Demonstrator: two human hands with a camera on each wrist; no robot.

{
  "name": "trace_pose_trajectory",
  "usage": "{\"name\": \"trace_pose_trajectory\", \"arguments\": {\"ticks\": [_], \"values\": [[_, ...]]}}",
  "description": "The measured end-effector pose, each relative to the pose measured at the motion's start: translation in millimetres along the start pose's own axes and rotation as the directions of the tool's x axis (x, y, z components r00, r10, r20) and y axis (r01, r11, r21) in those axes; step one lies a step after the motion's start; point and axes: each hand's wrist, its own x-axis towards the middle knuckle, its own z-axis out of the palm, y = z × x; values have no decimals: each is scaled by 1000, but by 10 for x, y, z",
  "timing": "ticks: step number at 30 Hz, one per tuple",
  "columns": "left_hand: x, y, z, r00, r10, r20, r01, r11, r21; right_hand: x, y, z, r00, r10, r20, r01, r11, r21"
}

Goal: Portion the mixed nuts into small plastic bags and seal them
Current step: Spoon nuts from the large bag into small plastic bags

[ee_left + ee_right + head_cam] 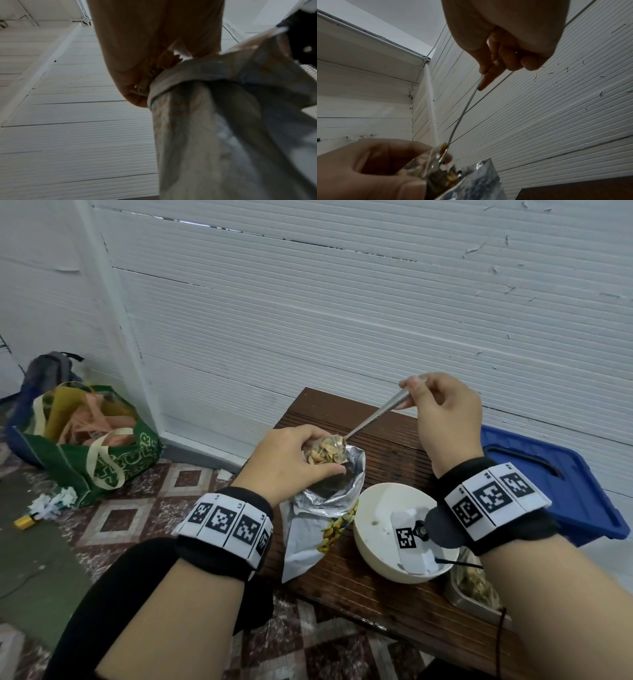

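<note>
Spoon pinched in right hand, bowl slanting down-left into left-hand-pinched bag.

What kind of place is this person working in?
Probably a plain room at home or a makeshift workspace, not a shop or factory. A low wooden table stands against a white ribbed wall with peeling paint, on a patterned tile floor where a green shopping bag and a backpack sit.
</note>
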Motion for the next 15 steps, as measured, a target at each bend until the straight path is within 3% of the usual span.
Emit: {"name": "trace_pose_trajectory", "arguments": {"ticks": [7, 15], "values": [[-9, -9, 36, 995, -40, -90, 30, 992, -119, -6, -98, -106, 983, -165, -77, 173, 978, 115], [-17, -35, 3, 994, -35, -102, 18, 987, -162, 69, -53, -269, 963, -100, -251, 119, 991, 59]]}}
